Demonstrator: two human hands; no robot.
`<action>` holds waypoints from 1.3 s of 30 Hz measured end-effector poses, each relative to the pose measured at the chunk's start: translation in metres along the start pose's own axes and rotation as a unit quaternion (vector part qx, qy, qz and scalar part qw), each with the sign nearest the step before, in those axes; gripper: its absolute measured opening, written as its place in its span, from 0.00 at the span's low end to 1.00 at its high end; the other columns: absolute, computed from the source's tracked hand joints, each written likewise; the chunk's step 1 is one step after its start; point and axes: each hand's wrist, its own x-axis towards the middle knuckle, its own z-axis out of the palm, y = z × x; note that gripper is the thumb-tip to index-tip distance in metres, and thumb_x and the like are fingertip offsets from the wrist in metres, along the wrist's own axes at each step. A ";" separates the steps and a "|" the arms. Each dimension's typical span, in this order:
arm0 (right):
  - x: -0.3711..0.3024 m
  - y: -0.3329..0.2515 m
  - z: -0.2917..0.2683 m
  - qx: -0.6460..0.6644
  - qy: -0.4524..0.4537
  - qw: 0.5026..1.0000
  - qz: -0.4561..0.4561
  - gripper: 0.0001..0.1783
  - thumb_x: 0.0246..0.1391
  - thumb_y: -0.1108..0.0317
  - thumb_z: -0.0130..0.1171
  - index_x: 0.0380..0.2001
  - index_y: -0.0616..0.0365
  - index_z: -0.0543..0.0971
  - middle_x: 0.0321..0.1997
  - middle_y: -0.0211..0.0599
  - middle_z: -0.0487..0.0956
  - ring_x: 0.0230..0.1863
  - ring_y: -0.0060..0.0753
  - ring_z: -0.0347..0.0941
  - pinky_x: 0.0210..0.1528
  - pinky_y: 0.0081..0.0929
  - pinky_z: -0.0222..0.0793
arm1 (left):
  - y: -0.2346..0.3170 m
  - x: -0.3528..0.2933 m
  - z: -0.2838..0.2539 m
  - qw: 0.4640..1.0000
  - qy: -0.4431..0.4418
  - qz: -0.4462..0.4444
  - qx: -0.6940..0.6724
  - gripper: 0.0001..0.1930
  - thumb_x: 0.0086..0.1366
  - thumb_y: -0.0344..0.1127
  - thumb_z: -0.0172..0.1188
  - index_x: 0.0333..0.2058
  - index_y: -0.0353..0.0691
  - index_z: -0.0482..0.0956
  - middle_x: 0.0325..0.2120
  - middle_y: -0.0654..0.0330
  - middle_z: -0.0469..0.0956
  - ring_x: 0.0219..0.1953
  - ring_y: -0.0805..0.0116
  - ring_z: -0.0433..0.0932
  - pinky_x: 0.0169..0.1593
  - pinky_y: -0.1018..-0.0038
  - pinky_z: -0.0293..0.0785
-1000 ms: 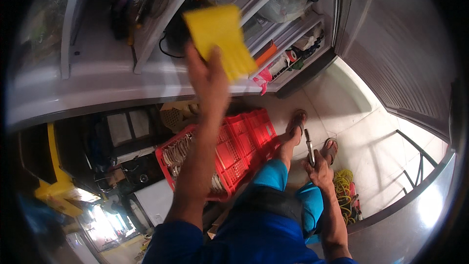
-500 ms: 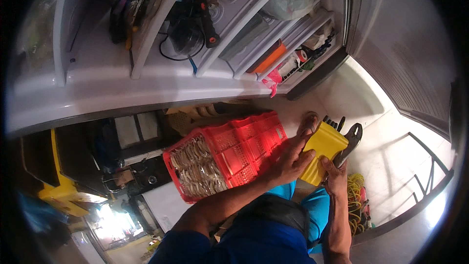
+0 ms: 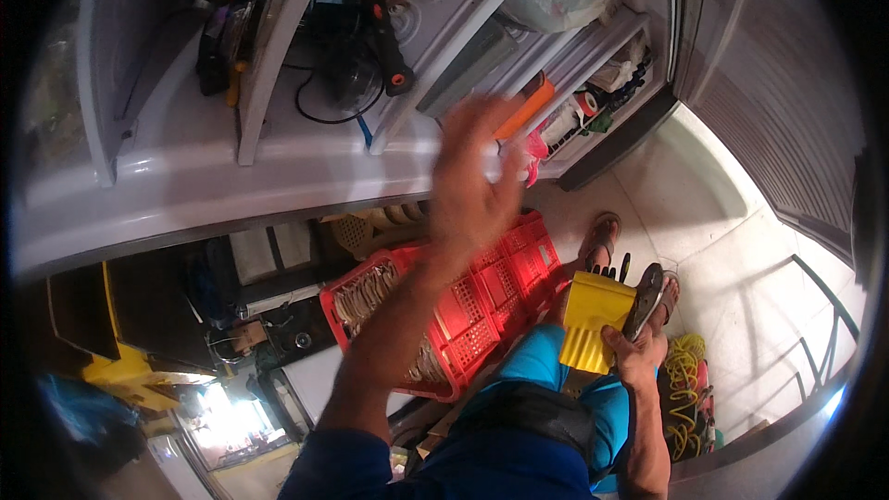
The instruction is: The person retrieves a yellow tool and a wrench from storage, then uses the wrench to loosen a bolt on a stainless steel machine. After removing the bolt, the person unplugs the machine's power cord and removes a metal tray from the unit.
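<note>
My right hand grips a yellow ribbed plastic case, thumb across its lower side, in front of my thighs. Several black tips stick out of the case's far end. Along its right side lies a dark tool with a curved head, partly hidden by the hand; its exact kind is hard to make out. My left hand is raised over the red crate, close to the shelf edge. Motion blurs it, but the thumb stands apart from the fingers and nothing shows in its grasp.
Ahead, a pale shelf unit with upright dividers holds a power tool, cables and an orange box. Round, flat pieces in clear wrap fill the crate's near left part. A coiled yellow hose lies on the floor at right.
My left hand has let go of the yellow case and moved up and left toward the shelf. The case, now in my right hand alone, sits slightly lower and farther left.
</note>
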 end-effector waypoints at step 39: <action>0.192 -0.288 0.191 -0.158 0.074 0.837 -0.519 0.23 0.53 0.62 0.62 0.49 0.66 0.76 0.39 0.57 0.81 0.44 0.62 0.78 0.47 0.42 0.75 | -0.071 0.021 -0.061 0.985 0.009 -0.063 0.159 0.35 0.60 0.32 0.65 0.65 0.40 0.63 0.67 0.42 0.56 0.70 0.39 0.53 0.71 0.46 0.49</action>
